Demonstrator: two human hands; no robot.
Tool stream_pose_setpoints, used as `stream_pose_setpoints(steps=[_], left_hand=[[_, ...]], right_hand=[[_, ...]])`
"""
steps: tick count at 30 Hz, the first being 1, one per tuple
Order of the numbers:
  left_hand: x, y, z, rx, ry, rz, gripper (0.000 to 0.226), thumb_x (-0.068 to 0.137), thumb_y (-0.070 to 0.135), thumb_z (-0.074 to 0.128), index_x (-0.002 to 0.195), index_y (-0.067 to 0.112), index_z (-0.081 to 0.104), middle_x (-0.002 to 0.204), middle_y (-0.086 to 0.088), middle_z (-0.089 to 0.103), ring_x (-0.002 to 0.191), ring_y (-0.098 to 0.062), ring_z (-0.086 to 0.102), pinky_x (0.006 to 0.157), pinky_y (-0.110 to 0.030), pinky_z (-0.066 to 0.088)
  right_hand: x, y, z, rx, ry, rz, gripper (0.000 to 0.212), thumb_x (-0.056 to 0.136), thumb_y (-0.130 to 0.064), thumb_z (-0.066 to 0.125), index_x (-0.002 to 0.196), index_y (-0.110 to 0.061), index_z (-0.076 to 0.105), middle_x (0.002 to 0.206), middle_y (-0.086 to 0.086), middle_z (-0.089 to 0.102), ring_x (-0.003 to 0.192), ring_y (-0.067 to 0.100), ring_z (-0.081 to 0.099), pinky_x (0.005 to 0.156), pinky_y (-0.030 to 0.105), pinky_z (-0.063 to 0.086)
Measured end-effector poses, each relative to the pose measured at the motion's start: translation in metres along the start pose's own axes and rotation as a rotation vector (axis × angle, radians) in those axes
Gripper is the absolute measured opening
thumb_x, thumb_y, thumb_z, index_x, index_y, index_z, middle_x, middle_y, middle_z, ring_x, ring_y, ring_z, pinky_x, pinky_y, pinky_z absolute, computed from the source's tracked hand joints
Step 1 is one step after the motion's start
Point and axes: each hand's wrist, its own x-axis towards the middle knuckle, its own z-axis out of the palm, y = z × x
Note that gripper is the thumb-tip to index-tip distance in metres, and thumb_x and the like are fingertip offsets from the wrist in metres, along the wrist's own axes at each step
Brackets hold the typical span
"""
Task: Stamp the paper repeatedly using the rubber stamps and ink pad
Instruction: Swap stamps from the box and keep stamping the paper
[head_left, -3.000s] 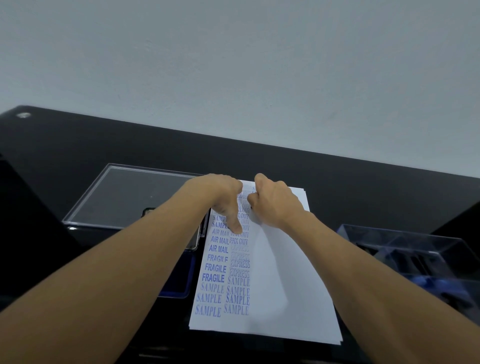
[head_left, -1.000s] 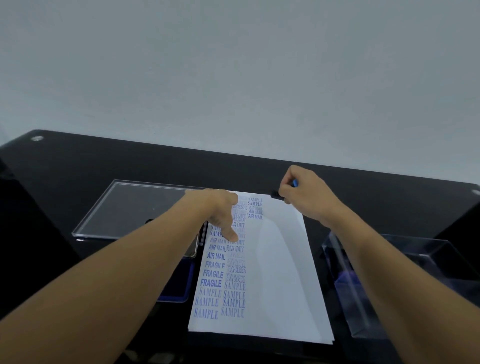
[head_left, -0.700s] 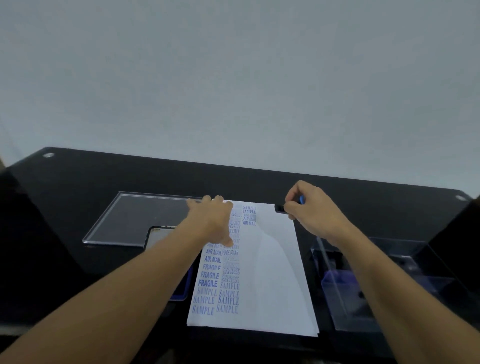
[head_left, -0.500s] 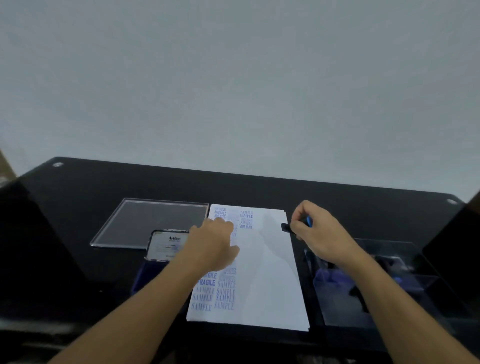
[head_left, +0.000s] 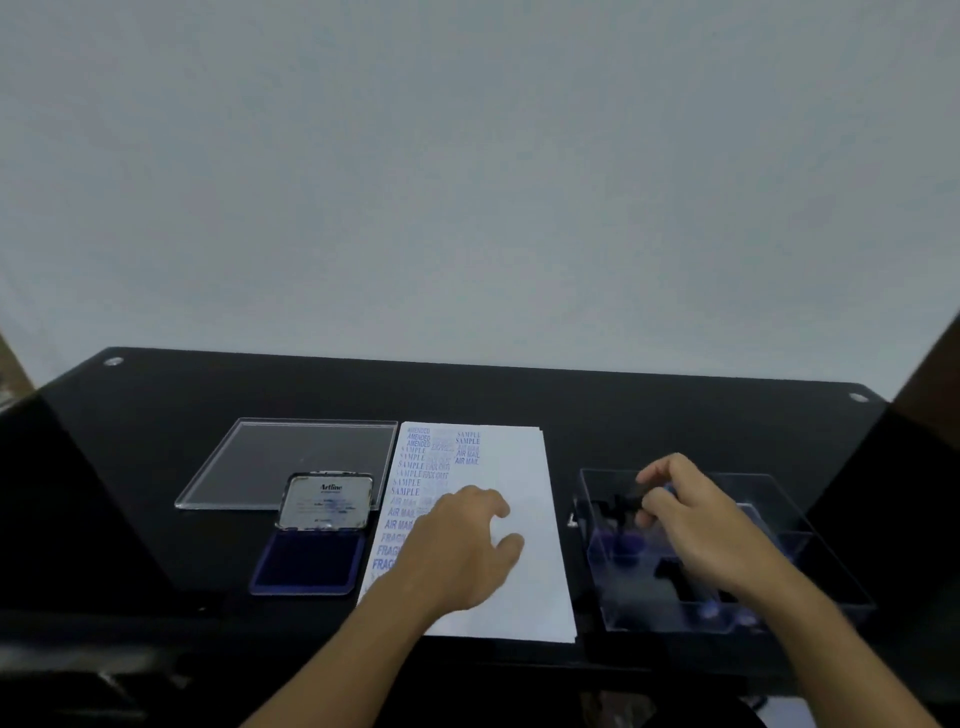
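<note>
My right hand (head_left: 685, 525) holds a small black rubber stamp (head_left: 626, 503) in a narrow pinching grip over the clear plastic stamp box (head_left: 597, 571), right of the white printed paper sheet (head_left: 519, 467). My left hand (head_left: 462, 551) lies loose-fingered over the sheet, holding nothing. The open blue ink pad (head_left: 306, 564) sits beyond the sheet, leftward, nearer my left hand.

Only 1 view: head-worn wide-angle cam, sitting close, looking fwd & down across glossy black desk (head_left: 571, 400); pale grey wall (head_left: 467, 182) filling upper half.
</note>
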Motion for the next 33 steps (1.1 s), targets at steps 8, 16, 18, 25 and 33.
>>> stream_pose_setpoints(steps=[8, 16, 18, 25, 33], left_hand=[[0.023, 0.062, 0.017, -0.096, -0.011, 0.059, 0.036, 0.1, 0.038, 0.053, 0.132, 0.024, 0.055, 0.137, 0.005, 0.054, 0.123, -0.016, 0.052, 0.103, -0.033, 0.044], [0.057, 0.096, 0.062, -0.137, -0.024, 0.007, 0.049, 0.101, 0.025, 0.043, 0.149, 0.018, 0.036, 0.161, -0.002, 0.024, 0.145, -0.028, 0.026, 0.116, -0.046, 0.033], [0.062, 0.102, 0.071, -0.117, -0.018, -0.035, 0.058, 0.101, 0.023, 0.042, 0.156, 0.017, 0.024, 0.167, -0.006, 0.007, 0.152, -0.028, 0.01, 0.12, -0.046, 0.025], [0.064, 0.102, 0.1, -0.059, 0.088, -0.062, 0.06, 0.103, 0.025, 0.039, 0.158, 0.018, 0.016, 0.168, -0.004, -0.001, 0.153, -0.029, 0.003, 0.121, -0.047, 0.021], [0.066, 0.099, 0.1, -0.04, 0.108, -0.049, 0.06, 0.102, 0.024, 0.039, 0.158, 0.02, 0.019, 0.168, -0.003, 0.004, 0.153, -0.029, 0.004, 0.121, -0.046, 0.02]], right_hand=[[0.015, 0.034, -0.028, -0.196, 0.098, -0.037, 0.007, 0.097, -0.029, 0.06, 0.098, -0.025, 0.054, 0.091, -0.004, 0.065, 0.08, 0.01, 0.06, 0.067, 0.025, 0.047], [0.037, 0.052, -0.014, -0.383, 0.174, 0.035, 0.015, 0.095, -0.036, 0.059, 0.096, -0.03, 0.045, 0.087, 0.0, 0.058, 0.076, 0.021, 0.058, 0.066, 0.038, 0.05], [0.042, 0.05, -0.01, -0.438, 0.186, 0.032, 0.018, 0.095, -0.035, 0.058, 0.094, -0.026, 0.042, 0.083, 0.0, 0.054, 0.076, 0.024, 0.054, 0.063, 0.036, 0.045], [0.054, 0.045, -0.003, -0.595, 0.14, -0.016, 0.016, 0.092, -0.028, 0.054, 0.088, -0.023, 0.04, 0.081, 0.002, 0.058, 0.075, 0.027, 0.054, 0.059, 0.035, 0.041], [0.052, 0.046, 0.002, -0.696, 0.078, -0.019, 0.016, 0.094, -0.027, 0.053, 0.093, -0.02, 0.039, 0.085, 0.004, 0.054, 0.079, 0.027, 0.049, 0.058, 0.034, 0.036]])
